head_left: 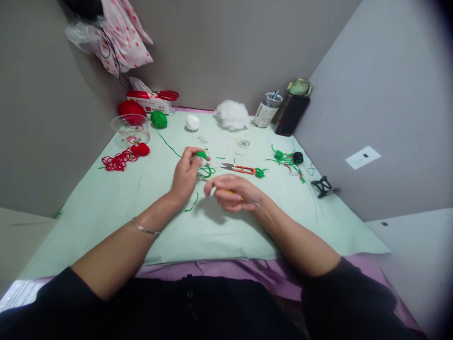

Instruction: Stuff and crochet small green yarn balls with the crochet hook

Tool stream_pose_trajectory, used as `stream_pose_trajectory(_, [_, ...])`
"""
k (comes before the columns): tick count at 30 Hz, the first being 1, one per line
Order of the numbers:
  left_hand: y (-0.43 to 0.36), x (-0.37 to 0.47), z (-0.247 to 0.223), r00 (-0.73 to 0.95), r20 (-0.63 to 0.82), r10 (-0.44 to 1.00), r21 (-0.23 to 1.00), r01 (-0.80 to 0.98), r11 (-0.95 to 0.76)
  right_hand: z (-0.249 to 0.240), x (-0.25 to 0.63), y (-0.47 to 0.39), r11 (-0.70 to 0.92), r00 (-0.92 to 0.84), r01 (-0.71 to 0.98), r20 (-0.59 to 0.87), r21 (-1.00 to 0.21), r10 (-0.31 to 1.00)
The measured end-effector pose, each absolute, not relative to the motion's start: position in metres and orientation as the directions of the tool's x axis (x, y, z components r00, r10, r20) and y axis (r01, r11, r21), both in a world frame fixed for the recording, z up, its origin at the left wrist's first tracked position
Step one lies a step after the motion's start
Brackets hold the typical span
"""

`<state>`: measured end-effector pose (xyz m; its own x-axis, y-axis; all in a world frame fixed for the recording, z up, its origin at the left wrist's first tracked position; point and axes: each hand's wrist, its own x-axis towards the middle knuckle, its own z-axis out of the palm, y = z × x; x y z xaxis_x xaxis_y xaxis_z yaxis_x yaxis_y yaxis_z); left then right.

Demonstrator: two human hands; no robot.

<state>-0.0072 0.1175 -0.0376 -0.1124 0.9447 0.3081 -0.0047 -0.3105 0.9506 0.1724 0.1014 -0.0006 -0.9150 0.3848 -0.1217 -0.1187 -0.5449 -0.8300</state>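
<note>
I record the left hand pinching a small green-and-white yarn piece over the pale green cloth; green faces away, long axis hidden by fingers. The right hand is curled around a slender yellow-handled metal tool, slanting toward the left hand. I judge stitching underway; the next move calls for steady tension.

Green and white yarn piece, yellow tool handle, orange snips, pink cloth with red dots
</note>
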Motion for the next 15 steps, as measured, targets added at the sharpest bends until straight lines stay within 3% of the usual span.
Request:
stream_pose_trajectory(2, [0.124,-0.014,-0.039,-0.177,0.279,0.944,0.958,-0.022,-0.287,-0.003,0.167,0.093,-0.537,-0.975,0.04,-0.151,-0.843,0.163])
stream_pose_trajectory(3, [0.125,-0.017,-0.039,-0.182,0.271,0.945,0.96,-0.026,-0.28,-0.004,0.164,0.09,-0.51,-0.977,0.049,-0.147,-0.859,0.153])
stream_pose_trajectory(4, [0.126,-0.019,-0.039,-0.171,0.266,0.949,0.961,-0.031,-0.275,-0.005,0.162,0.09,-0.468,-0.968,0.007,-0.124,-0.884,0.22])
stream_pose_trajectory(6, [0.123,-0.018,-0.038,-0.126,0.265,0.956,0.962,-0.038,-0.271,-0.006,0.161,0.093,-0.324,-0.856,-0.135,-0.055,-0.936,0.514])
stream_pose_trajectory(8, [0.117,-0.012,-0.036,-0.078,0.272,0.959,0.96,-0.04,-0.276,-0.006,0.163,0.101,-0.092,-0.589,-0.182,0.034,-0.979,0.808])
stream_pose_trajectory(9, [0.114,-0.008,-0.034,-0.058,0.275,0.96,0.96,-0.039,-0.278,-0.006,0.164,0.105,0.014,-0.441,-0.145,0.077,-0.989,0.894])
stream_pose_trajectory(12, [0.106,0.001,-0.032,-0.018,0.275,0.961,0.96,-0.044,-0.275,-0.007,0.167,0.113,0.163,-0.211,0.005,0.159,-0.987,0.964])
stream_pose_trajectory(15, [0.103,0.004,-0.031,-0.006,0.265,0.964,0.963,-0.055,-0.265,-0.01,0.165,0.114,0.133,-0.275,0.021,0.122,-0.991,0.954])
